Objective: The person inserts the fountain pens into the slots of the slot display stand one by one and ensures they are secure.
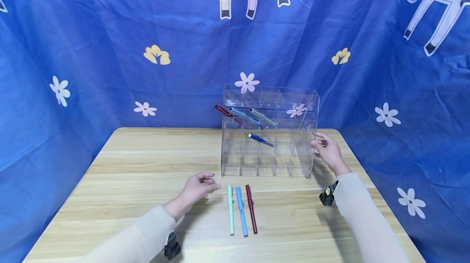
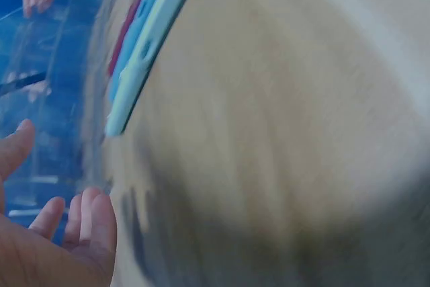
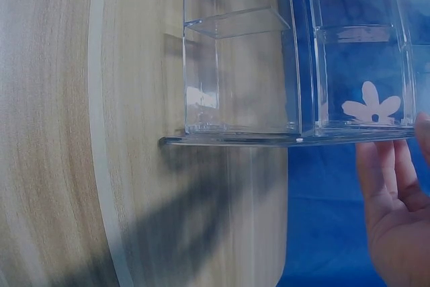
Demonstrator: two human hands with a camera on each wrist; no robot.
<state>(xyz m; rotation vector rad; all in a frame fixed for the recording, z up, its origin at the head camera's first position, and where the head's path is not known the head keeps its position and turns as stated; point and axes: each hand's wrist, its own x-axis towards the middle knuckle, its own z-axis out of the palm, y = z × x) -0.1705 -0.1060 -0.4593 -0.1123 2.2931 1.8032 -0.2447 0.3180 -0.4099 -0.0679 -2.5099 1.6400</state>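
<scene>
My right hand [image 1: 329,154] holds the right side panel of a clear acrylic pen rack [image 1: 267,170], thumb at the panel's edge and fingertips against its outer face. The right wrist view shows those fingers [image 3: 383,173] on the panel. My left hand [image 1: 196,191] hovers over the table, fingers loosely extended and nothing in them. Just right of it lie a mint green pen [image 1: 230,210], a light blue pen [image 1: 241,211] and a dark red pen [image 1: 251,209], side by side. In the left wrist view the mint pen [image 2: 144,58] lies nearest that hand.
On the rack's upper tier lean a dark red pen [image 1: 223,111], a light blue pen [image 1: 243,115] and a green pen [image 1: 262,117]. A dark blue pen [image 1: 260,139] rests one tier lower. Behind the wooden table [image 1: 147,157] hangs a blue patterned curtain [image 1: 191,59].
</scene>
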